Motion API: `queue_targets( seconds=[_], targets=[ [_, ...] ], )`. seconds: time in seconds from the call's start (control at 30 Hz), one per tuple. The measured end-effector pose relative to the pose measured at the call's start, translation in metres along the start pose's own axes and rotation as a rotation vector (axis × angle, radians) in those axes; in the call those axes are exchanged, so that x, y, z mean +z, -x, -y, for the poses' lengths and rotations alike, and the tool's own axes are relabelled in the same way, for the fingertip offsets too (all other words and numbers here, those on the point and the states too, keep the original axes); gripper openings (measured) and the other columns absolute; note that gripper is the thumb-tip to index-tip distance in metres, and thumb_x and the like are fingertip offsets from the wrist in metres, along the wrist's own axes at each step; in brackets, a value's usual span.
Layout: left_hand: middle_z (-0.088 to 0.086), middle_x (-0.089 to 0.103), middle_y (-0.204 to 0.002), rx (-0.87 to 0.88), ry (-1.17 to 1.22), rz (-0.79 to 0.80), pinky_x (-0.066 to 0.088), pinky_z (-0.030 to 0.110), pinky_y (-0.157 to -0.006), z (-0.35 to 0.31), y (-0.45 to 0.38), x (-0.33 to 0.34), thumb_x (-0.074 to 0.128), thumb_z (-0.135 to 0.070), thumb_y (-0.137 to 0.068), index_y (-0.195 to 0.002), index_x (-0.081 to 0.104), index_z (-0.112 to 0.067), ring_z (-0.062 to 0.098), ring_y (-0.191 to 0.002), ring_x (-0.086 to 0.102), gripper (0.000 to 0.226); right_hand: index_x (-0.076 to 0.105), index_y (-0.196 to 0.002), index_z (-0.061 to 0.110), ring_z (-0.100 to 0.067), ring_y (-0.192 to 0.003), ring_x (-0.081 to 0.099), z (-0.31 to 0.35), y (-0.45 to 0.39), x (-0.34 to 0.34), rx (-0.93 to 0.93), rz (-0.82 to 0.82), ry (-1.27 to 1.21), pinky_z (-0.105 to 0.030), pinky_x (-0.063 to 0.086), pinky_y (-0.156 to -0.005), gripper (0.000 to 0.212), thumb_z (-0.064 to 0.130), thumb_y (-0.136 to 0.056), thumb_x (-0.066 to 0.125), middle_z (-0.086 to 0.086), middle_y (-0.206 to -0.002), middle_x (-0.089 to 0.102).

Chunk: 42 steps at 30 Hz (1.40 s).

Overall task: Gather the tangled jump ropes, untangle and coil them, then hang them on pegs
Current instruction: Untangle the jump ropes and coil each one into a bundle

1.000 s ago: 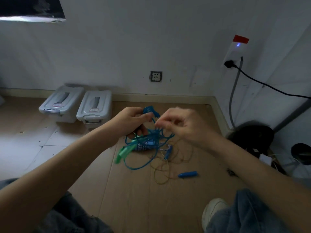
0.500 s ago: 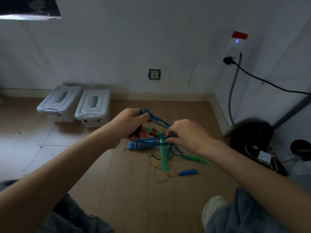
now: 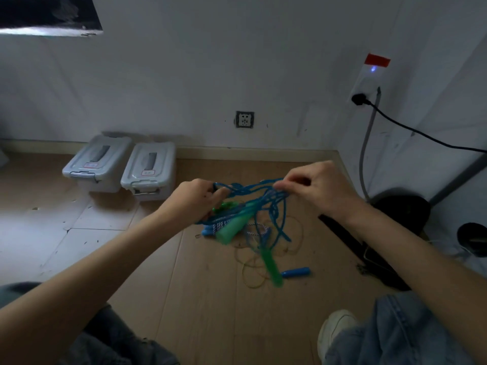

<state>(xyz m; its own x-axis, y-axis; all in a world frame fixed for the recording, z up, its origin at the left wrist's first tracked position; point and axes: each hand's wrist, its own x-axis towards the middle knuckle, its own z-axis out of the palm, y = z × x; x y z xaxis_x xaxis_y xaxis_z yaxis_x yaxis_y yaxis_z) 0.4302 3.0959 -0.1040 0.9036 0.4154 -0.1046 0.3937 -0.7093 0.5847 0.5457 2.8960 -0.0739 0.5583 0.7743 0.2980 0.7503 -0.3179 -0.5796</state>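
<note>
Head view: the blue rope [image 3: 253, 189] is now stretched between the left hand [image 3: 196, 198], gripped at one end, and the right hand [image 3: 313, 188], pinching it farther right than before, so untangling above the floor [image 3: 200, 299] is judged underway.

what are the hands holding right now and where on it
Both grip the tangled blue rope by its cord: left hand at one end of the stretched strands, right hand pinching the other.

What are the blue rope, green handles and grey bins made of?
Blue rope: likely smooth PVC cord, since it bends in thin glossy loops.
Green handles: translucent, slightly glossy, probably moulded plastic.
Grey bins: rigid plastic, semi-gloss, with moulded lids and latches.
</note>
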Motion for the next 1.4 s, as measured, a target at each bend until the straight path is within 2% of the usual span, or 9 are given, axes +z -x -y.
queue_targets(
  seconds=[0.1, 0.2, 0.37, 0.53, 0.7, 0.9, 1.1, 1.27, 1.4],
  targets=[
    [-0.007, 0.059, -0.057, -0.031, 0.235, 0.188, 0.040, 0.013, -0.043, -0.010, 0.005, -0.003, 0.055, -0.069, -0.063, -0.077, 0.066, -0.019, 0.000, -0.040, 0.049, 0.053, 0.072, -0.070, 0.013, -0.019, -0.062, 0.060, -0.008, -0.001, 0.001, 0.109, -0.115, -0.049, -0.034, 0.048, -0.062, 0.020, 0.032, -0.078, 0.071, -0.003, -0.065, 0.068],
    [-0.010, 0.068, -0.068, -0.021, 0.297, 0.392, 0.046, 0.013, -0.051, -0.016, 0.011, 0.000, 0.071, -0.061, -0.049, -0.080, 0.068, -0.028, 0.002, -0.055, 0.059, 0.046, 0.071, -0.068, 0.011, -0.015, -0.058, 0.054, -0.004, 0.000, 0.013, 0.046, -0.127, 0.092, -0.031, 0.044, -0.059, 0.020, 0.028, -0.078, 0.073, 0.000, -0.063, 0.063],
    [0.010, 0.062, -0.072, 0.014, 0.174, 0.156, 0.042, 0.025, -0.060, -0.009, 0.006, 0.002, 0.074, -0.025, -0.073, -0.087, 0.068, 0.001, 0.015, -0.064, 0.050, 0.030, 0.075, -0.076, 0.019, -0.002, -0.056, 0.050, 0.003, -0.001, 0.005, -0.021, 0.136, -0.119, -0.015, 0.038, -0.056, 0.015, 0.033, -0.071, 0.073, 0.010, -0.064, 0.061],
    [0.002, 0.064, -0.066, 0.274, -0.102, 0.056, 0.044, 0.022, -0.054, -0.019, 0.011, -0.012, 0.073, -0.031, -0.074, -0.082, 0.069, -0.009, 0.013, -0.056, 0.055, 0.024, 0.069, -0.079, 0.028, -0.007, -0.066, 0.055, 0.004, -0.006, 0.001, 0.168, -0.139, -0.485, -0.017, 0.043, -0.057, 0.013, 0.033, -0.086, 0.059, 0.002, -0.088, 0.068],
    [0.002, 0.063, -0.073, 0.431, -0.273, 0.147, 0.046, 0.022, -0.059, -0.022, 0.017, -0.011, 0.069, -0.032, -0.078, -0.085, 0.066, -0.006, 0.015, -0.064, 0.059, 0.027, 0.065, -0.109, 0.020, -0.013, -0.112, 0.056, -0.006, -0.008, 0.028, 0.240, 0.413, -0.348, -0.026, 0.042, -0.095, 0.026, 0.028, -0.097, 0.044, 0.003, -0.116, 0.064],
    [0.005, 0.057, -0.067, 0.485, -0.215, 0.143, 0.035, 0.013, -0.053, -0.021, 0.014, -0.012, 0.071, -0.020, -0.078, -0.079, 0.064, 0.004, 0.010, -0.053, 0.046, 0.025, 0.065, -0.105, 0.017, -0.010, -0.067, 0.056, -0.013, 0.002, 0.044, 0.532, 0.726, -0.698, -0.021, 0.041, -0.057, 0.037, 0.045, -0.092, 0.045, 0.003, -0.086, 0.067],
    [-0.006, 0.046, -0.055, 0.428, -0.228, 0.034, 0.035, 0.010, -0.051, -0.009, 0.005, -0.013, 0.072, -0.018, -0.077, -0.071, 0.061, -0.002, 0.005, -0.048, 0.038, 0.020, 0.074, -0.084, 0.020, -0.009, -0.071, 0.059, -0.015, -0.001, 0.035, 0.603, 0.640, -0.995, -0.021, 0.048, -0.062, 0.030, 0.046, -0.077, 0.062, 0.004, -0.082, 0.068],
    [-0.019, 0.057, -0.048, 0.338, -0.093, 0.153, 0.035, 0.003, -0.047, 0.002, 0.004, -0.021, 0.073, -0.025, -0.074, -0.065, 0.060, -0.039, -0.012, -0.051, 0.052, 0.021, 0.073, -0.076, 0.019, -0.008, -0.062, 0.046, -0.018, 0.005, 0.027, 0.535, 0.608, -0.365, -0.024, 0.038, -0.060, 0.021, 0.040, -0.073, 0.073, 0.007, -0.062, 0.055],
    [-0.009, 0.063, -0.052, 0.088, 0.143, 0.352, 0.041, 0.011, -0.042, 0.007, 0.004, -0.014, 0.067, -0.033, -0.079, -0.067, 0.067, -0.028, 0.001, -0.044, 0.051, 0.013, 0.072, -0.081, 0.017, -0.006, -0.060, 0.049, -0.018, 0.001, 0.023, 0.578, 0.264, -0.525, -0.015, 0.038, -0.051, 0.003, 0.015, -0.079, 0.071, 0.007, -0.064, 0.062]
  ],
)
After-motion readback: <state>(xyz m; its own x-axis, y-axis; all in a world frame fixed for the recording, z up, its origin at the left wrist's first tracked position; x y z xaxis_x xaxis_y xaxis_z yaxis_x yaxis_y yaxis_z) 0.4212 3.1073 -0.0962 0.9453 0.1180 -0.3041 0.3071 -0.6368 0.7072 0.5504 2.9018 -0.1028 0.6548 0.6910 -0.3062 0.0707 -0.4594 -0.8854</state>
